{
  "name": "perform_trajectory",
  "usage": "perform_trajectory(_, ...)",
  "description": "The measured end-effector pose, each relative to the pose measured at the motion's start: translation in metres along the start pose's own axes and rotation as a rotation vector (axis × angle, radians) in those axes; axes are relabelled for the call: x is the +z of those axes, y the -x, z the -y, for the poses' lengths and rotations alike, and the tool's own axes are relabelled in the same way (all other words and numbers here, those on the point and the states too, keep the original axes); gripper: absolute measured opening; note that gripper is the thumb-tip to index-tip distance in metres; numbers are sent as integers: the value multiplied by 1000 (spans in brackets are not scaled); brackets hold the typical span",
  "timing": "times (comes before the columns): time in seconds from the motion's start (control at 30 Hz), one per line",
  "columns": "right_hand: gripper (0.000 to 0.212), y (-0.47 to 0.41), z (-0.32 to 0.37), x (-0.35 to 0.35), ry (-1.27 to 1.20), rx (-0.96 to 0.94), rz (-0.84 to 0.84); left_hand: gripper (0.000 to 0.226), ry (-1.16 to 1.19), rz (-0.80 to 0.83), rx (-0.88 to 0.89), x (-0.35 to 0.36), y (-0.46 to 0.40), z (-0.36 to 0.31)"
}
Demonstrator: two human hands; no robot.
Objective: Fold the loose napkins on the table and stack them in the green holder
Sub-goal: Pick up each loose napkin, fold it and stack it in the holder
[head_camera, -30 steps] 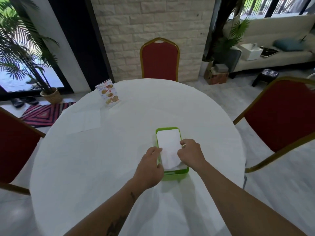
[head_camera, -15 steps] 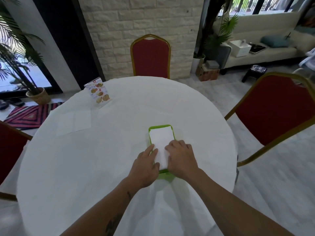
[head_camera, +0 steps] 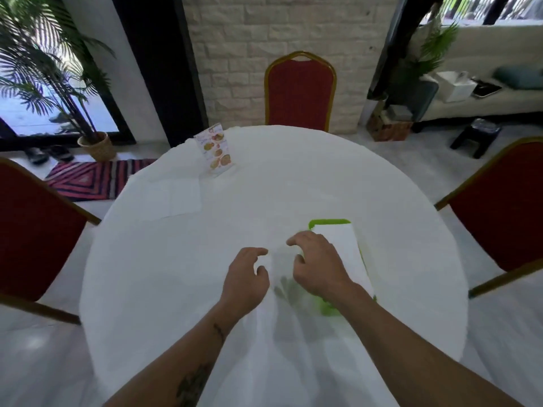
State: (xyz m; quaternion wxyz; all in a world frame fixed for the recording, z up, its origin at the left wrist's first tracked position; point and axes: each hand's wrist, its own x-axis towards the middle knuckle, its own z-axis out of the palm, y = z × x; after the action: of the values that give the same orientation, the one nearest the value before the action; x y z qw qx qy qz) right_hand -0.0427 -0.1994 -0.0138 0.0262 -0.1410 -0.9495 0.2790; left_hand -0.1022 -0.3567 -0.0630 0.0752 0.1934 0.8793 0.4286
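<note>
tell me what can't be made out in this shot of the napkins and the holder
- Head view: the near end of the green holder is hidden by the right hand and motion blur.
- How many napkins are stacked inside: only the top one shows.
- The loose napkins far left blend into the white cloth; their count is unclear.
- The print on the menu card is too small to read.
- Whether the left hand touches the table: blurred.

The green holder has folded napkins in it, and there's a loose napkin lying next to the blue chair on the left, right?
Not quite: the head view shows that chair is red, not blue. The rest holds: the green holder contains folded napkins, and a loose napkin lies on the table's left side.
</note>
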Motion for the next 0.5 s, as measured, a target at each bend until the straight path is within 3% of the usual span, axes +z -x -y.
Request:
perform_trajectory(0.3, 46, -72, 117, 97, -117, 70, 129, 36, 87, -63, -209, -116, -47, 116)
perform_trajectory(0.5, 53, -108, 162, 146, -104, 163, 251, 42, -65, 5, -257, -171, -102, 180)
